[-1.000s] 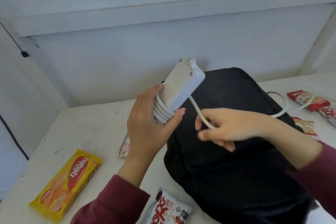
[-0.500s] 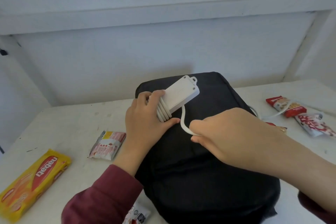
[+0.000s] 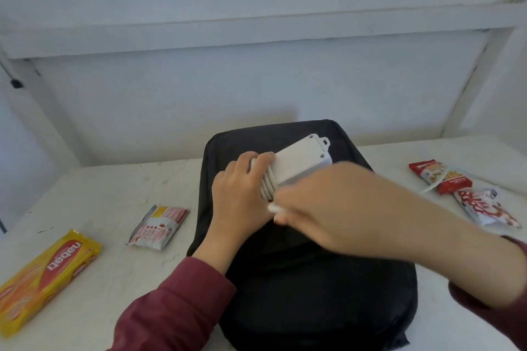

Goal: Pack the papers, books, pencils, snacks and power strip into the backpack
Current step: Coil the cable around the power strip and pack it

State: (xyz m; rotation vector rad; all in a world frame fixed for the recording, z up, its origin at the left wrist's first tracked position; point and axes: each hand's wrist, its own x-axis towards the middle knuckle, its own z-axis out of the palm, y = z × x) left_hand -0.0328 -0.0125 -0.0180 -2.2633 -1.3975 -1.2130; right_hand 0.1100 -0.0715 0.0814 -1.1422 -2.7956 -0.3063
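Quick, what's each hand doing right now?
Left hand: closed around the power strip and its wound cord.
Right hand: closed on the loose white cord, blurred.

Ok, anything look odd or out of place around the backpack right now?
One thing: the loose end of the cord trails off right, across the red snack packet. Its remainder is coiled around the power strip, held by the left hand over the backpack. Nothing looks spilled or damaged.

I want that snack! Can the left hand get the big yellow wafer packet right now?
Probably not yet. The left hand is gripping the white power strip and its wound cord above the black backpack. The yellow wafer packet lies uncovered on the white table, so letting go should free the way.
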